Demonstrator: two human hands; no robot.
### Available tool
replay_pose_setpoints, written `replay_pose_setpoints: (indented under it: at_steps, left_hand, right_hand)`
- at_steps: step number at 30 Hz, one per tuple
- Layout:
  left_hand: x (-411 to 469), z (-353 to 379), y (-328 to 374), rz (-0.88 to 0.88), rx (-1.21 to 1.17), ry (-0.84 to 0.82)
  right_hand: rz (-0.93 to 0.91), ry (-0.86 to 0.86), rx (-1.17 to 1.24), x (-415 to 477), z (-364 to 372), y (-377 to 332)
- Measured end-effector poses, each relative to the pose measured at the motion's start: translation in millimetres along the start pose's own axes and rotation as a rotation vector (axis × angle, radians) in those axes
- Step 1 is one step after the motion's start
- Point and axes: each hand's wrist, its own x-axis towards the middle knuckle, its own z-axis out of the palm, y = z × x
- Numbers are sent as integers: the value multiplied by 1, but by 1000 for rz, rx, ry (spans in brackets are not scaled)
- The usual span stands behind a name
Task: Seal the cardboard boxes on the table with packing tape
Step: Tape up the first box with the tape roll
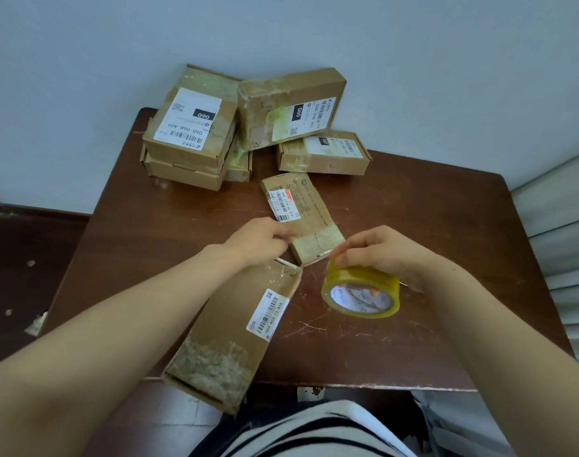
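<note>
Two hands, bare, at work over a brown worktop (pixel 429 225). Right hand (pixel 388 252): fingers (pixel 343 258) curled down over the top of a yellow-tinted tape roll (pixel 360 293), gripping it; the roll stands tilted on its edge on the worktop, its open core facing the camera. Left hand (pixel 260 240): reaching forward, fingers (pixel 283 238) blurred at the near left edge of the middle box (pixel 306 222); whether they pinch it or merely touch it cannot be told. The middle box is a long, flat cardboard carton with a white barcode label and lies flat just beyond both hands. Near box (pixel 230 338): long cardboard carton under the left forearm, barcode label on its right side, old torn tape at both ends, its near end hanging over the worktop's front edge. Far corner, against the pale wall: small box (pixel 326 155) lying flat; tilted box (pixel 288 108) leaning behind it; stacked boxes (pixel 189 133) to the left, all labelled and carrying yellowed tape. Worktop surface scratched. Striped garment (pixel 314 430) at the bottom edge; paper scraps (pixel 36 323) on the dark floor at left.
</note>
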Motion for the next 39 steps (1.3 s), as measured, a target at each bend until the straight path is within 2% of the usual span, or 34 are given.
replay_pose_setpoints:
  at_steps: [2,5,7,10,13,22,29,31,34,39]
  left_hand:
    - [-9,10,23,-51,-486,-115]
    - [-23,29,39,-85,-968,-380]
    - [-26,34,38,-125,-1086,-463]
    - [-26,37,27,-192,-978,-488]
    - [-26,39,16,-247,-991,-483]
    - [-29,39,5,-322,-1188,-248]
    - [-28,25,7,-316,-997,-105]
    - [-26,14,0,-339,-937,-7]
    - [-23,-10,-12,-339,-818,39]
    - [-16,-25,-9,-340,-751,38]
  right_hand:
    - [-47,-72,70,-3,-3,-6]
    - [-106,-121,240,-3,-7,-10]
    - [-125,-137,357,-4,-11,-10]
    - [-152,-115,430,-5,-17,-7]
    - [-171,-93,497,-3,-19,-4]
    - [-185,-17,598,5,-15,5]
    - [-179,14,575,13,-3,8]
    - [-167,39,469,16,-3,11]
    - [-107,57,58,19,-3,24]
    - [-112,52,-3,25,9,32]
